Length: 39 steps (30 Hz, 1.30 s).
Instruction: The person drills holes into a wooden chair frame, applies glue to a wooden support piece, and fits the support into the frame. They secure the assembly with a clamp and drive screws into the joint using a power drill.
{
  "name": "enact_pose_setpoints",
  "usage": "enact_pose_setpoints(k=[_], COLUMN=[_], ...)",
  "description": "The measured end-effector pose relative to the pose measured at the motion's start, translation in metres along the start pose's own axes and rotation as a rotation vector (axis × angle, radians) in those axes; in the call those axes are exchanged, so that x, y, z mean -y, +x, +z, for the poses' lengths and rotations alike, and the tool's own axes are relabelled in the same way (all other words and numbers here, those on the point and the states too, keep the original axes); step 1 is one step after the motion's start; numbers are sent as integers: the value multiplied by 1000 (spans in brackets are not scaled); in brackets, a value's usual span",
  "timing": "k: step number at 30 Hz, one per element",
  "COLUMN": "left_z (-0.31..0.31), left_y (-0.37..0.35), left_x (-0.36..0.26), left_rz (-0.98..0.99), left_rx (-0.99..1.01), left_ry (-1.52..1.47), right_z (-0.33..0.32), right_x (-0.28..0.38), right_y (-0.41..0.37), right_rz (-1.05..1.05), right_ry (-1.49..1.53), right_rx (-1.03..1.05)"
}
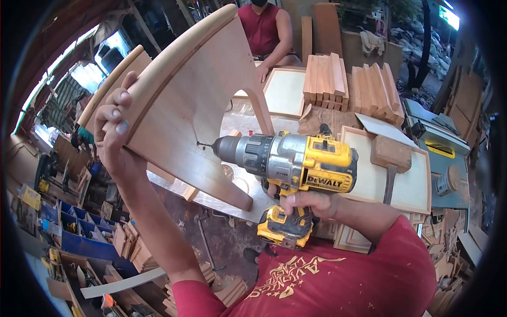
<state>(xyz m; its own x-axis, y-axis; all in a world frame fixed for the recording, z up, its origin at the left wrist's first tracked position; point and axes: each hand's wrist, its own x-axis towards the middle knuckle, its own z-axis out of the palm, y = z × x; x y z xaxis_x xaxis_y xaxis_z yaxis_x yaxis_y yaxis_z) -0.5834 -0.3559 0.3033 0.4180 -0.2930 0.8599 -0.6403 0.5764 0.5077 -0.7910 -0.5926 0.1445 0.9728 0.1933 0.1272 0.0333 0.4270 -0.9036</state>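
Note:
My right hand (pixel 311 202) is wrapped round the grip of a yellow and black cordless drill (pixel 330 165). The drill lies level across the view, and the bit in its chuck points left, its tip right at the face of a curved wooden panel (pixel 185 105). Small dark holes show in the panel near the bit. My left hand (pixel 113 124) grips the panel's rounded outer edge at the left, fingers curled over it. An arched cutout and leg-like ends shape the panel's lower side, and it stands tilted over the work table (pixel 253 203).
A wooden mallet (pixel 391 156) lies on a pale framed panel (pixel 364 182) at the right. Stacked wooden strips (pixel 325 82) stand behind. Across the table is a person (pixel 264 31) in a sleeveless red shirt. Blue bins (pixel 79 240) and wood offcuts fill the lower left.

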Motion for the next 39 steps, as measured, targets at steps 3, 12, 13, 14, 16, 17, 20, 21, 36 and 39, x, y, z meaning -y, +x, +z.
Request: enact_pose_setpoints(k=[3,12,13,14,16,17,20,21,36,39], left_z=[-5,-7,-6,-5,-6,-5,-10,-10,-15,-13], left_y=[1,0,0,0,0,2,1,2,5,6], left_x=[2,2,1,0,3,2,7,6,6,6], left_rz=[12,39,55,77,61,56,41,45,61,62], left_rx=[39,48,59,43,41,59,87,86,136,128], left_ry=[8,-48,-34,-3,-48,-67,-124,-118,-79,-65], right_z=[-2,-12,-9,-4,4,2,0,1,4,4], right_x=[-1,-9,-6,-4,6,4,1,1,3,-1], right_y=[0,-3,0,2,4,5,1,3,2,4], right_rz=[-11,108,67,15,3,26,67,70,134,117], right_ry=[15,113,97,85,98,98,115,121,80,85], right_rx=[7,42,18,-11,-33,-35,-48,-41,-44,-40])
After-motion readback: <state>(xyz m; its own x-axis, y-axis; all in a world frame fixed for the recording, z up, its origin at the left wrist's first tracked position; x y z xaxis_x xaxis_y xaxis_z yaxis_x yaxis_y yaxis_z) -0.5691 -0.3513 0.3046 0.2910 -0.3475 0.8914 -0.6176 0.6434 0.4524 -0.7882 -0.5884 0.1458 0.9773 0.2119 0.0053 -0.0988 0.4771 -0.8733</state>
